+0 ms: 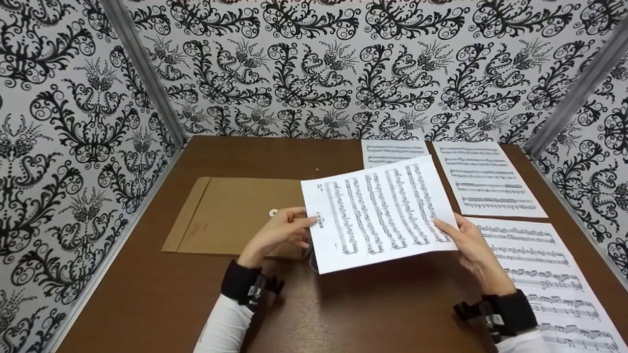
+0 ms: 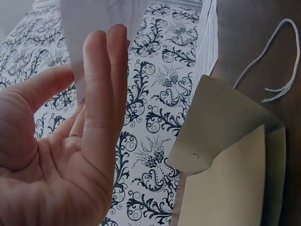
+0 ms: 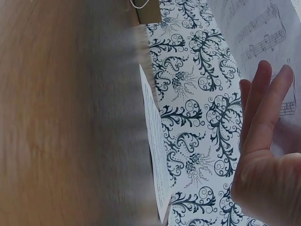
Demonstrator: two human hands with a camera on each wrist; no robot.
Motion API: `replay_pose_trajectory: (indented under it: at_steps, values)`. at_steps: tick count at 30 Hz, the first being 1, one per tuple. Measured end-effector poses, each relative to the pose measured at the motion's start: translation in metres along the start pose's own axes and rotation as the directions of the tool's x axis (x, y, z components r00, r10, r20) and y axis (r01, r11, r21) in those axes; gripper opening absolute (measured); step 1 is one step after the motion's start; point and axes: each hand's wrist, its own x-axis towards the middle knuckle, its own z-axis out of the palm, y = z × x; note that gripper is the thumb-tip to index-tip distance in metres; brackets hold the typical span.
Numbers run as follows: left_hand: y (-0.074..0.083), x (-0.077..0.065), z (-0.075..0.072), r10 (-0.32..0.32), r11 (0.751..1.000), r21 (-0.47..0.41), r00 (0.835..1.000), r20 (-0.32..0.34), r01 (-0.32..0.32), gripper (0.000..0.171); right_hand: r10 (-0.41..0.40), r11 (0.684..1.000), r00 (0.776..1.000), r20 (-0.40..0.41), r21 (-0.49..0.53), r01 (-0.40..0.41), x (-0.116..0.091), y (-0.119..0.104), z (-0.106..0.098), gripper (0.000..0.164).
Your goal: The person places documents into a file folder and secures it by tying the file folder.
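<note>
In the head view a sheet of music (image 1: 378, 215) is held up over the table, its staves running nearly upright. My left hand (image 1: 282, 230) pinches its left edge, thumb on the printed face and fingers behind. At the opposite edge my right hand (image 1: 471, 245) grips the sheet the same way, thumb on the front. In the left wrist view the left hand (image 2: 80, 127) has its thumb and fingers on either side of the paper (image 2: 89, 28). The right wrist view shows the right hand's (image 3: 263, 141) fingers along the back of the paper (image 3: 263, 33).
A brown envelope (image 1: 245, 211) with a white string (image 2: 277, 61) lies on the table (image 1: 304, 314), left of centre. More music sheets lie at the right: one at the back (image 1: 392, 149), one beside it (image 1: 490, 179), and one nearer (image 1: 554, 274). Patterned walls (image 1: 319, 73) enclose the table.
</note>
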Motion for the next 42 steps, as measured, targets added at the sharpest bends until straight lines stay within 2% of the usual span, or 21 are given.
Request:
replay_pose_trajectory:
  at_steps: [8, 11, 14, 20, 23, 25, 30, 36, 42]
  values:
    - [-0.004, 0.003, 0.004, 0.049, 0.999, -0.002, 0.999, 0.011, -0.049, 0.041, 0.001, 0.999, 1.000, -0.002, -0.052, -0.001, 0.000, 0.003, 0.007, 0.015]
    - [-0.006, 0.004, 0.004, 0.064, 0.998, -0.018, 0.998, 0.003, -0.064, 0.039, 0.001, 0.998, 1.000, 0.025, -0.070, 0.001, 0.000, 0.005, 0.009, 0.016]
    - [-0.006, 0.005, 0.004, 0.058, 0.998, -0.017, 0.998, -0.024, -0.059, 0.037, 0.003, 0.997, 0.997, 0.080, -0.079, 0.004, -0.001, 0.006, 0.011, 0.025]
    - [-0.003, 0.006, 0.002, 0.067, 0.989, 0.137, 0.991, -0.114, -0.051, 0.036, 0.004, 0.984, 0.984, 0.180, -0.175, 0.028, -0.002, 0.004, 0.014, 0.056]
    - [-0.002, 0.006, 0.001, 0.060, 0.985, 0.167, 0.987, -0.149, -0.035, 0.035, 0.003, 0.986, 0.972, 0.235, -0.163, 0.037, -0.002, 0.003, 0.016, 0.060]
    - [-0.002, 0.005, 0.000, 0.058, 0.984, 0.177, 0.984, -0.168, -0.028, 0.034, 0.004, 0.990, 0.960, 0.279, -0.138, 0.036, -0.003, 0.003, 0.016, 0.055]
    - [-0.003, 0.003, -0.004, 0.046, 0.992, 0.123, 0.984, -0.170, -0.025, 0.034, 0.018, 0.994, 0.932, 0.363, -0.107, 0.022, -0.002, 0.002, 0.015, 0.042]
    - [-0.004, 0.001, -0.009, 0.040, 0.999, 0.024, 0.991, -0.125, -0.037, 0.036, 0.030, 0.996, 0.918, 0.396, -0.090, 0.007, 0.003, -0.004, 0.011, 0.053]
    - [-0.005, 0.001, -0.012, 0.026, 0.999, -0.016, 0.995, -0.093, -0.028, 0.035, 0.028, 0.998, 0.907, 0.420, -0.065, -0.001, 0.008, -0.006, 0.007, 0.045]
